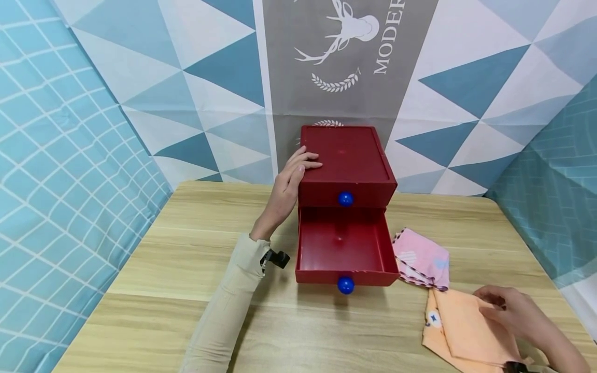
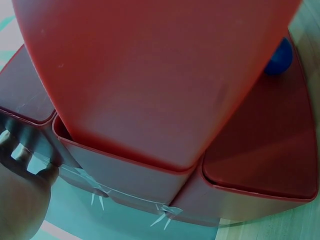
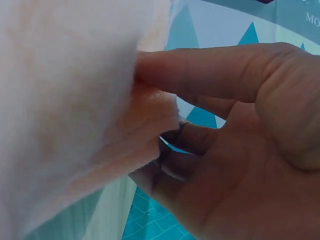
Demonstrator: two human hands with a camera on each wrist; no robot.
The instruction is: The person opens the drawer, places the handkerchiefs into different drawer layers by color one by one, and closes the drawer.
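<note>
A red two-drawer cabinet (image 1: 342,153) stands at the back of the table, its lower drawer (image 1: 322,243) pulled out with nothing inside. My left hand (image 1: 286,184) rests on the cabinet's upper left edge, fingertips on top and palm along the side. In the left wrist view that hand (image 2: 25,190) touches the cabinet's side. At the front right, my right hand (image 1: 517,311) pinches the right edge of a folded orange cloth (image 1: 466,334). The right wrist view shows its thumb on one face of the cloth (image 3: 65,100), with fingers behind.
A folded pink cloth (image 1: 424,254) with a checked border lies beside the pulled-out drawer, right behind the orange cloth. Blue round knobs (image 1: 345,285) stick out from the drawer fronts. Patterned fabric (image 1: 224,77) hangs behind the wooden table (image 1: 186,269).
</note>
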